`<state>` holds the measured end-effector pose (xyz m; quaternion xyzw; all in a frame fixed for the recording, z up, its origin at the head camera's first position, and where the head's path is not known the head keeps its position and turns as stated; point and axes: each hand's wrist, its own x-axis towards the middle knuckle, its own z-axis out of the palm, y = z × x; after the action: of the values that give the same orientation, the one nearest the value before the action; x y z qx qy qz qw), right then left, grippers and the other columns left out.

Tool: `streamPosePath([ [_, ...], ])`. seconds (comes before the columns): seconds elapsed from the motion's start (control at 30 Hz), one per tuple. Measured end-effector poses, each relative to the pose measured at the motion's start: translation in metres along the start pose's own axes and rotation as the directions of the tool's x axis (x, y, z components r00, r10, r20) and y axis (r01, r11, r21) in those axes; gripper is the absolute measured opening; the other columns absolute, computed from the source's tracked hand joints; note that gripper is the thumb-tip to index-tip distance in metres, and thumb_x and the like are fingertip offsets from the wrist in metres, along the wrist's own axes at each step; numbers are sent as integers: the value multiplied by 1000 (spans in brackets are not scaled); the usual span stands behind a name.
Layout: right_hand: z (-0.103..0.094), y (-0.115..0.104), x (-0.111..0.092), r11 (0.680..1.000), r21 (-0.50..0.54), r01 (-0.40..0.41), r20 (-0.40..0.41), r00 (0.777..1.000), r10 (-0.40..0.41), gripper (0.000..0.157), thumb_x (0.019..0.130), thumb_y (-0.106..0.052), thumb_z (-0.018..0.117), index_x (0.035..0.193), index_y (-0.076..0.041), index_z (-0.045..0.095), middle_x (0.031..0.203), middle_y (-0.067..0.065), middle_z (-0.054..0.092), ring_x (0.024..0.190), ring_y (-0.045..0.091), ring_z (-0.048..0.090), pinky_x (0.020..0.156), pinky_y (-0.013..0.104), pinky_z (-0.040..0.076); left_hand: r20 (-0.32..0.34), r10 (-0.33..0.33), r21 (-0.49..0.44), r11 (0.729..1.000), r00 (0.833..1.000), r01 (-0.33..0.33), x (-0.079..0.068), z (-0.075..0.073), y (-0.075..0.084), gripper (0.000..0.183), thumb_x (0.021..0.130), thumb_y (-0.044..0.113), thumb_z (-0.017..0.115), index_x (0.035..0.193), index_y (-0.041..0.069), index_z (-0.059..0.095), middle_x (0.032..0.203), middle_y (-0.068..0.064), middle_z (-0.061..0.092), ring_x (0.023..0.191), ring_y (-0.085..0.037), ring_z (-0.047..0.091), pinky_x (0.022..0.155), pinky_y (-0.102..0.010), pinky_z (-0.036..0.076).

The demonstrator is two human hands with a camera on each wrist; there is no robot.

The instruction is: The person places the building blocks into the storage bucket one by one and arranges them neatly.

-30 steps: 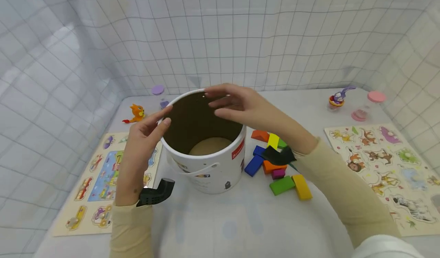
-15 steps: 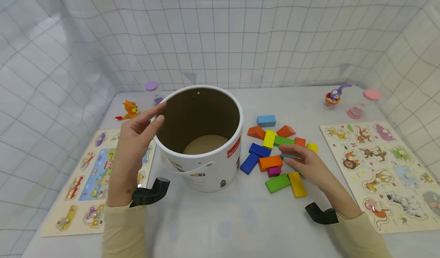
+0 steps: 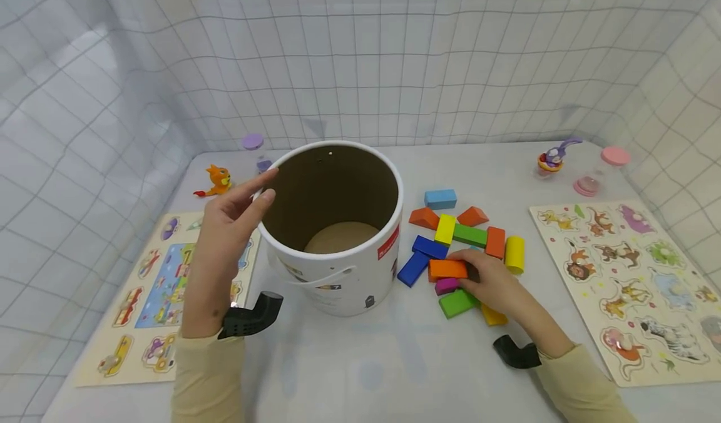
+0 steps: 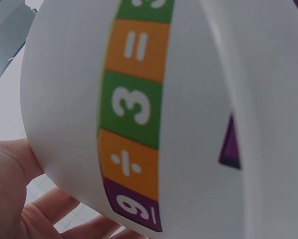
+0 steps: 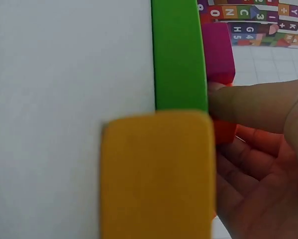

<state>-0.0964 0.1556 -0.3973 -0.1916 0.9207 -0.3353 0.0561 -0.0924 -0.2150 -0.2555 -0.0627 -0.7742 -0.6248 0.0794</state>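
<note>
My left hand (image 3: 228, 235) is at the left side of the white bucket (image 3: 343, 288), its fingertips over the rim and its fingers relaxed. In the left wrist view, thumb and fingers meet the edge of the printed bucket wall (image 4: 64, 99). My right hand (image 3: 490, 279) pinches an orange block (image 3: 449, 268) between thumb and fingers, among the coloured blocks. A magenta block (image 3: 447, 286) lies just in front of it. Seen from the right wrist, a green block (image 5: 181, 55) and a dark yellow block (image 5: 156, 174) stand before the thumb, partly hiding the orange block (image 5: 223, 132).
Around the right hand lie blue blocks (image 3: 414, 268), a yellow cylinder (image 3: 515, 254), a red-orange block (image 3: 496, 242) and a light blue block (image 3: 440, 198). Knob puzzle boards (image 3: 591, 291) flank the table. Small toys and lidded containers stand behind, before a netted curtain (image 3: 366, 66).
My right hand has moved from over the bucket's mouth down to the blocks at the right, then leftward onto the orange block. The left hand has stayed at the rim.
</note>
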Motion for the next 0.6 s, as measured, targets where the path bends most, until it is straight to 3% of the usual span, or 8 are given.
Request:
streamPosePath([
  [0.13, -8, -1, -1, 997, 67, -49, 6, 999, 49, 36, 83, -16, 63, 116, -10, 53, 116, 9, 54, 105, 26, 49, 89, 46, 42, -3, -8, 24, 1000, 1000, 8, 0, 0, 0, 39, 87, 26, 56, 126, 18, 52, 130, -3, 46, 106, -24, 49, 78, -19, 47],
  [0.27, -29, -14, -3, 970, 237, -46, -10, 999, 50, 38, 84, -19, 61, 118, -7, 51, 116, 11, 52, 103, 25, 51, 88, 36, 44, -4, -10, 31, 999, 1000, 10, 1, 1, 1, 40, 88, 28, 55, 126, 18, 52, 130, -3, 46, 109, -26, 47, 81, -20, 46],
  [0.43, -61, -54, -1, 859, 502, 104, -104, 993, -59, 37, 87, -11, 56, 122, -4, 46, 118, 11, 49, 103, 20, 52, 83, 22, 46, -7, -4, 50, 999, 1000, 4, 0, 1, 1, 39, 88, 28, 55, 126, 19, 52, 130, -2, 46, 111, -23, 47, 83, -21, 45],
  [0.5, -72, -76, 3, 808, 567, 163, -147, 985, -95, 37, 88, -9, 54, 124, -5, 46, 120, 10, 49, 105, 19, 52, 82, 22, 47, -14, -2, 62, 998, 1000, 3, 0, 1, 1, 39, 88, 29, 54, 126, 19, 52, 130, -2, 47, 110, -21, 47, 83, -21, 45],
  [0.6, -83, -112, 16, 760, 611, 222, -173, 974, -145, 38, 87, -9, 55, 125, -8, 47, 122, 9, 49, 109, 20, 50, 84, 24, 46, -20, 13, 77, 997, 1000, -12, -1, 0, 0, 39, 89, 28, 53, 126, 19, 52, 129, -2, 48, 109, -18, 48, 82, -21, 46],
])
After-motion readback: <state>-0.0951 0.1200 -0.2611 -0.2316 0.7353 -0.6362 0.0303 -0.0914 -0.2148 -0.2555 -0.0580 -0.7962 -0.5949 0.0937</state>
